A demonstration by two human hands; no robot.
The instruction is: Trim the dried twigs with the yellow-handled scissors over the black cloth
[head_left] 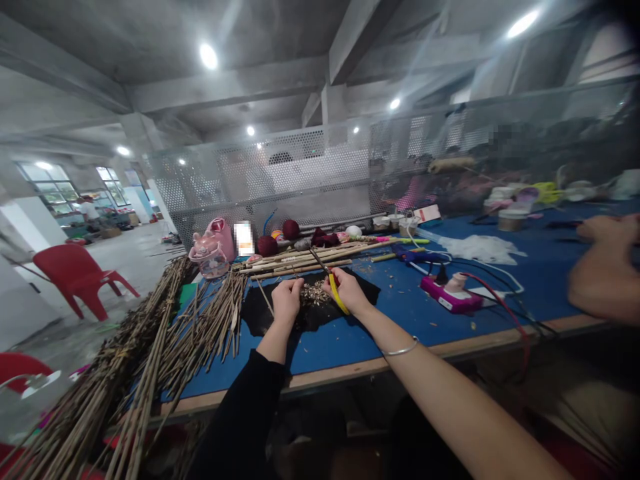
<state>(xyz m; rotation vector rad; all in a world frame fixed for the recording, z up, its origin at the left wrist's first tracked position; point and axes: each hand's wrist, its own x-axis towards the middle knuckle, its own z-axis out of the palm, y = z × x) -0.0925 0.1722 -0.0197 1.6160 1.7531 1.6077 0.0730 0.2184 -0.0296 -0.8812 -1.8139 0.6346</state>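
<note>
My left hand (287, 300) is closed over the black cloth, with a thin stick (265, 297) sticking out on its left side. My right hand (349, 291) grips yellow-handled scissors (339, 297), whose dark blades point up and away from me. Between the two hands lies a pile of small cut stick pieces (314, 293) on the black cloth (260, 313). To the left of my left hand, many thin dry sticks (207, 327) are spread on the blue table top (320, 350).
Large bundles of twigs (117, 353) overhang the table's left end. Behind the cloth lie bamboo rods (300, 257) and dark red yarn balls (291, 230). Right of my hands are a blue glue gun (413, 255) and a purple power strip (453, 301). Another person's arm (603, 270) reaches in at right.
</note>
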